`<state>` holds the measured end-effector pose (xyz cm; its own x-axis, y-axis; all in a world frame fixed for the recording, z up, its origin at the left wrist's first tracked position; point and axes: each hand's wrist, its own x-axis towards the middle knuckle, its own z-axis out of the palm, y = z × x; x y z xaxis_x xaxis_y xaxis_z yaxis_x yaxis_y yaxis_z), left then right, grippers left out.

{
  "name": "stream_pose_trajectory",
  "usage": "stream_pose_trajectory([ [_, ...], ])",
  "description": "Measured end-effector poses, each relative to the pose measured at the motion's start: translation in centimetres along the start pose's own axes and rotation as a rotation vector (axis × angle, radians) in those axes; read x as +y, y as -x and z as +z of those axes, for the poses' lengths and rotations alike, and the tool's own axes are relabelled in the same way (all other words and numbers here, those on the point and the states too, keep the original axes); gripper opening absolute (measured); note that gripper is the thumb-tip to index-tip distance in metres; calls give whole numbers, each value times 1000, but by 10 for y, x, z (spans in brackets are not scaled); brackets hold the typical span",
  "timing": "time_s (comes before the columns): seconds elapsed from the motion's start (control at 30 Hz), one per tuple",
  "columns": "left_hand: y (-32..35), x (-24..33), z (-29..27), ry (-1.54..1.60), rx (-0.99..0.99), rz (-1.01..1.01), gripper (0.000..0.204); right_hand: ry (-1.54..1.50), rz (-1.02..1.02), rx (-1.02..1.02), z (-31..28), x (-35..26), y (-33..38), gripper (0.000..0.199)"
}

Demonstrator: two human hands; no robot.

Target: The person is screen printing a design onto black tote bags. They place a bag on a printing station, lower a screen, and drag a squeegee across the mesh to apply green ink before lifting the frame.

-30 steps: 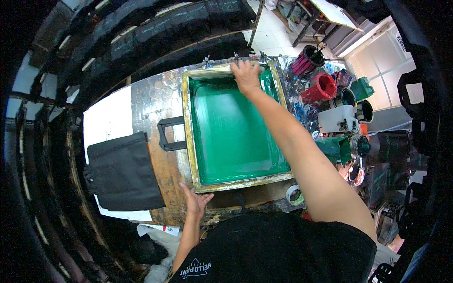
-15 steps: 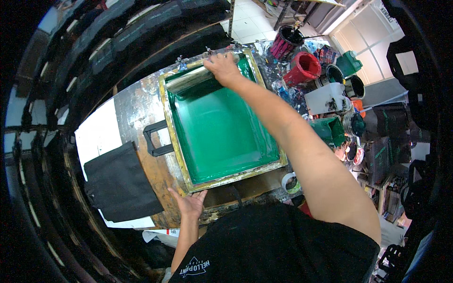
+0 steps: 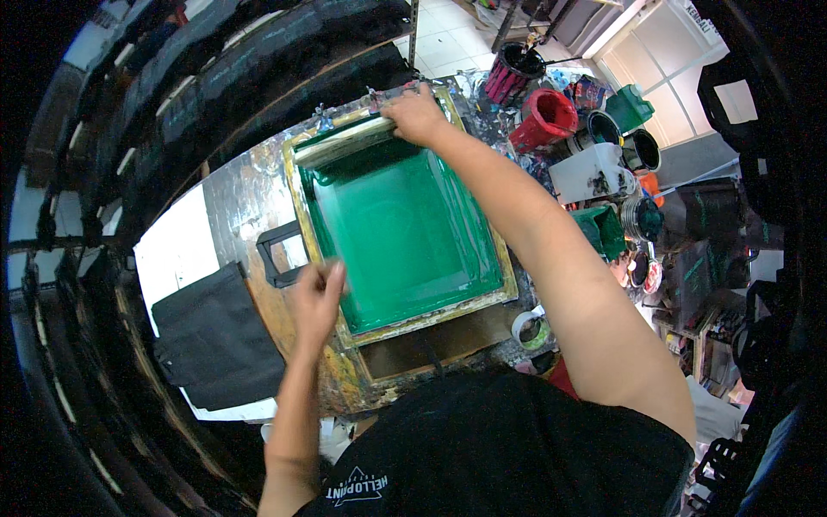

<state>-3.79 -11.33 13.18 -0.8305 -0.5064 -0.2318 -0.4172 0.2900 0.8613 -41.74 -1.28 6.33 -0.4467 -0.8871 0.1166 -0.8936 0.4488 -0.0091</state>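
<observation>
A screen-printing frame (image 3: 431,319) with wooden edges lies on the worktable, its mesh covered in green ink (image 3: 401,237). At its far end a wooden squeegee (image 3: 345,142) rests crosswise in the ink, leaning by the far edge. My right hand (image 3: 418,116) is closed around the squeegee's right end, with fingertips reaching the frame's far edge. My left hand (image 3: 317,297) is over the frame's left edge, beside a black strap handle (image 3: 269,258); motion smears its fingers. A folded black fabric piece (image 3: 215,336) lies left of the frame.
Ink containers crowd the right side: a red bucket (image 3: 551,116), a pink-streaked black bucket (image 3: 514,73), a white jug (image 3: 590,177) and a green container (image 3: 601,231). A tape roll (image 3: 529,330) sits near the frame's near right corner. Dark racks (image 3: 284,60) stand along the left.
My left hand has left the frame's near edge and moved up and forward to its left side. My right hand stays at the squeegee, its fingers now farther over the far edge.
</observation>
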Motion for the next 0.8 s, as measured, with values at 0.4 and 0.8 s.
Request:
stream_pose_trajectory([
  [0.4,-246,1,16,-1084,169,534,73,-73,40,-74,9,-4,0,31],
  [0.8,-197,-18,32,-1075,234,596,62,-23,37,-4,17,-24,49,19],
])
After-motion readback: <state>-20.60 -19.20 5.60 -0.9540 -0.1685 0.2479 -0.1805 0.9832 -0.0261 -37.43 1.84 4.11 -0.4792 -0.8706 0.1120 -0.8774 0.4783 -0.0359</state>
